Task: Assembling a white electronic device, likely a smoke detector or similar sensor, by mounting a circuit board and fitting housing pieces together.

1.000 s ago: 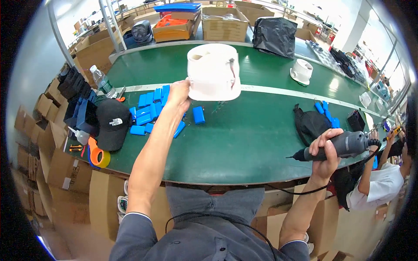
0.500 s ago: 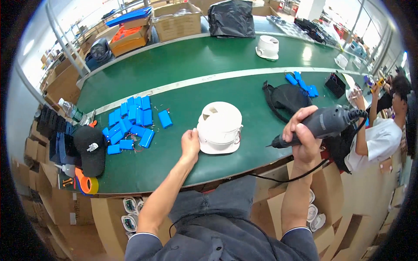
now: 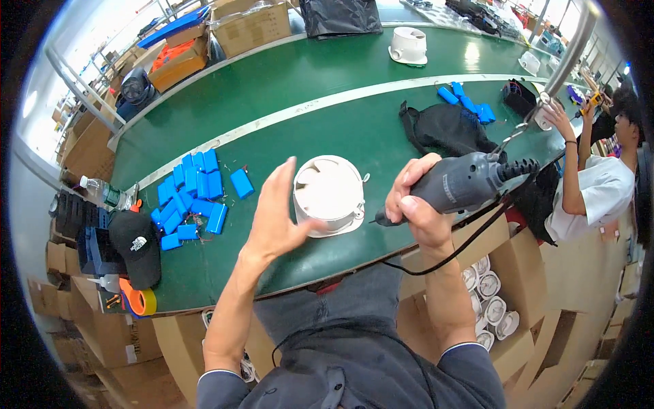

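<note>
From where I stand, the squat, round white plastic housing (image 3: 330,198) sits near the front edge of the long green table (image 3: 347,133), its fan-like cavity facing up. The person's left hand (image 3: 272,218) is beside it, grip loose and spread, thumb passing in front of the housing's lower side; I cannot tell whether they touch. The right hand (image 3: 424,217) has its grip wrapped firmly around a dark grey cylindrical power tool (image 3: 455,184), held above the table with its narrow tip pointing toward the housing. Farther left lies a cluster of blue rectangular packs (image 3: 198,185), near a black fabric cap (image 3: 136,252). A black fabric bag (image 3: 453,129) rests beyond the tool.
</note>
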A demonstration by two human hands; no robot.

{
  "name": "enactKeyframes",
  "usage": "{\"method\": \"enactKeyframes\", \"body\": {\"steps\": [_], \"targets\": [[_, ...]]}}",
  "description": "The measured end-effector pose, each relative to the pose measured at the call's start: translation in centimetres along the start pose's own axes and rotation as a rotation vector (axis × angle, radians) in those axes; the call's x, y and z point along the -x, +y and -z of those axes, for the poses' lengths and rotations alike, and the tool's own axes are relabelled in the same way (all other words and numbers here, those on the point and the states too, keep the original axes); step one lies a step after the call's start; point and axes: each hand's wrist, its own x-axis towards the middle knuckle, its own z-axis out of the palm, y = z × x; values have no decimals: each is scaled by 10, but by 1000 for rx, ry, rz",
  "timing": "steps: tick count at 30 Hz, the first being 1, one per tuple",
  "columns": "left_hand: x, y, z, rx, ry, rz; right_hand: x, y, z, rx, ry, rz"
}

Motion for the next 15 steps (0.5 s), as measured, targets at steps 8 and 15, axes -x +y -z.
{"method": "enactKeyframes", "body": {"steps": [8, 15], "targets": [[-32, 25, -10, -294, -445, -171, 0, 5, 2, 149, 23, 0], [7, 60, -20, -451, -152, 129, -6, 12, 6, 111, 39, -30]]}}
